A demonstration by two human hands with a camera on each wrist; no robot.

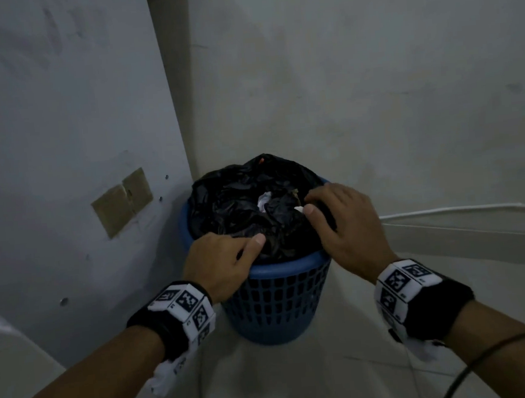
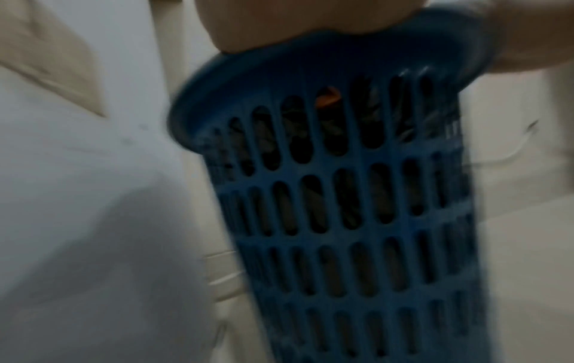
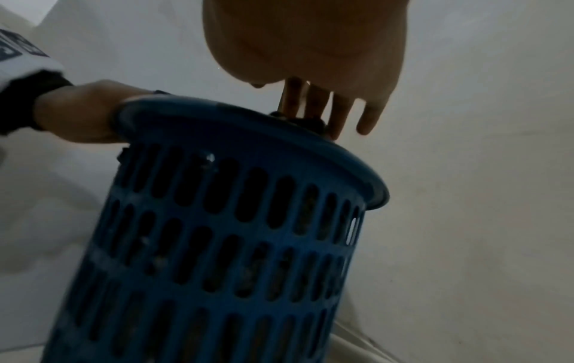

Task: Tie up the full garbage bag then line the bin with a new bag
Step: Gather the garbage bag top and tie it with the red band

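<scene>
A blue slotted bin (image 1: 281, 294) stands on the floor in a wall corner, filled by a black garbage bag (image 1: 239, 200) with white paper showing at its open top. My left hand (image 1: 245, 241) sits at the near-left rim, fingers curled into the bag's edge and thumb lying along it. My right hand (image 1: 307, 203) is at the right rim, thumb and fingers pinching a fold of the bag. In the right wrist view the right fingers (image 3: 341, 110) point down onto the bag (image 3: 306, 122) above the bin (image 3: 233, 233). The blurred left wrist view shows the bin (image 2: 341, 208) under my palm.
Walls close in behind and to the left of the bin, the left one bearing a tan patch (image 1: 123, 202). A white ledge (image 1: 460, 214) runs along the right wall. A black cable (image 1: 487, 360) trails by my right forearm. Pale tiled floor (image 1: 300, 378) lies in front.
</scene>
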